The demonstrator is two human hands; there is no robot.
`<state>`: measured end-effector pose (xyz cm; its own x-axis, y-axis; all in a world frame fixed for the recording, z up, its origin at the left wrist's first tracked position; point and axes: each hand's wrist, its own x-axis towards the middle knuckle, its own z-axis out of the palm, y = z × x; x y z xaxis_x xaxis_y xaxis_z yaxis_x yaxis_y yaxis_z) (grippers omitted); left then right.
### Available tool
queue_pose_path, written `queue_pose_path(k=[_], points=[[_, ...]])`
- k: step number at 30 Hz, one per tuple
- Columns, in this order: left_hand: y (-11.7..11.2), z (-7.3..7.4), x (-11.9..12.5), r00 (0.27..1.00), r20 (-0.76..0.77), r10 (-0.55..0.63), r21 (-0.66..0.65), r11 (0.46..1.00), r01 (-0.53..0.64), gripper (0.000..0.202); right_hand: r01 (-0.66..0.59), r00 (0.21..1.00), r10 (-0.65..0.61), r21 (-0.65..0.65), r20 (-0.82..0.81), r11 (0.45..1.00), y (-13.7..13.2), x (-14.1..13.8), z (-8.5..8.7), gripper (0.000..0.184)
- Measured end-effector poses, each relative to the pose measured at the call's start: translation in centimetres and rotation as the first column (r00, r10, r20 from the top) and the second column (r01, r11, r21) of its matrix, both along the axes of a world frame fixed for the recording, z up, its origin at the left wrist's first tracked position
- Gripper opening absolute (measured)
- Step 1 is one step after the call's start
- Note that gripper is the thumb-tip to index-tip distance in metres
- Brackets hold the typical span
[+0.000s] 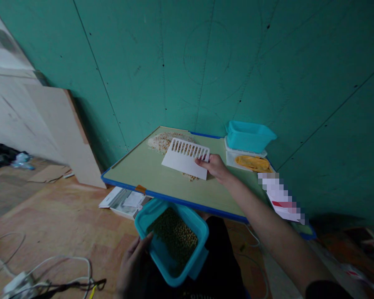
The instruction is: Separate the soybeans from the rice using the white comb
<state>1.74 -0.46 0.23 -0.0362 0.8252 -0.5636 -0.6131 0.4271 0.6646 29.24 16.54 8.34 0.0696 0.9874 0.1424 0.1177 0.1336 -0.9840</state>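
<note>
My right hand [216, 166] grips a flat white plastic scraper [183, 162] with a row of slots along its far edge, held over the table. Beyond and partly behind it lies a spread pile of white and orange-brown grains [161, 143]; a small heap of pale grains [190, 177] shows under its near edge. My left hand [134, 257] is closed on the left rim of a turquoise plastic tub [203, 226], below the table's front edge and above my lap. Inside the tub are small green beans [166, 228] and pale round beans [186, 236].
On the blue-edged table [127, 166], a second turquoise tub [249, 137] stands on a white lid at the back right, near a folded yellow cloth [252, 162]. A box of papers [127, 202] sits beneath. Cables [65, 259] lie on the floor at left. A green wall [143, 83] borders the table.
</note>
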Motion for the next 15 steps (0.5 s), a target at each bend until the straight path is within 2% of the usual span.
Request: queue_pose_path(k=[8, 15], points=[[-0.20, 0.43, 0.20, 1.000, -0.007, -0.010, 0.012, 1.000, 0.010, 0.029, -0.056, 0.998, 0.056, -0.017, -0.012, 0.998, -0.47, -0.35, 0.39, 0.052], [-0.37, 0.70, 0.25, 0.999, 0.040, -0.037, 0.014, 0.999, 0.036, 0.026, -0.089, 0.996, 0.089, 0.002, 0.026, 0.996, -0.89, -0.76, 0.78, 0.049]])
